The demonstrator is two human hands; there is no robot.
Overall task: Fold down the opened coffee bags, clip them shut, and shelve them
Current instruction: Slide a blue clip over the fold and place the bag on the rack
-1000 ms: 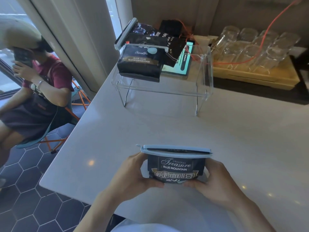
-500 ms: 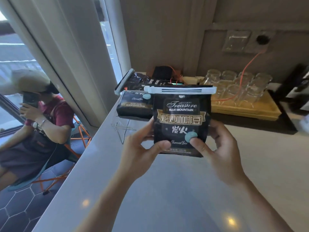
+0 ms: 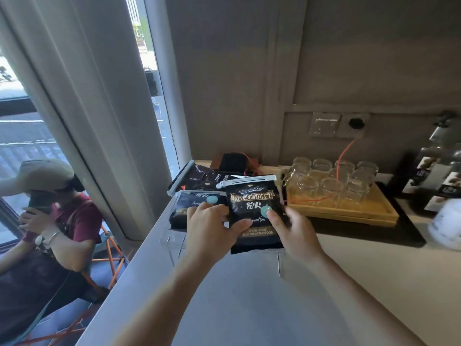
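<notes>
Black coffee bag (image 3: pixel 252 213) with pale clip (image 3: pixel 247 181) across its folded top, held upright over clear shelf (image 3: pixel 172 239), left hand (image 3: pixel 212 228) and right hand (image 3: pixel 296 233) fingers closed on its sides, clipped bags (image 3: pixel 197 208) lying on shelf, wooden tray (image 3: pixel 349 211) holding glass jars (image 3: pixel 331 181) on the surface (image 3: pixel 249 308)

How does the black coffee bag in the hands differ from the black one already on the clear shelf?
The held black coffee bag stands upright between the left hand and right hand, its whole front showing. The shelved black coffee bag rests on the clear acrylic shelf, partly hidden behind the left hand. Both carry a pale clip on top and a round teal valve.
</notes>
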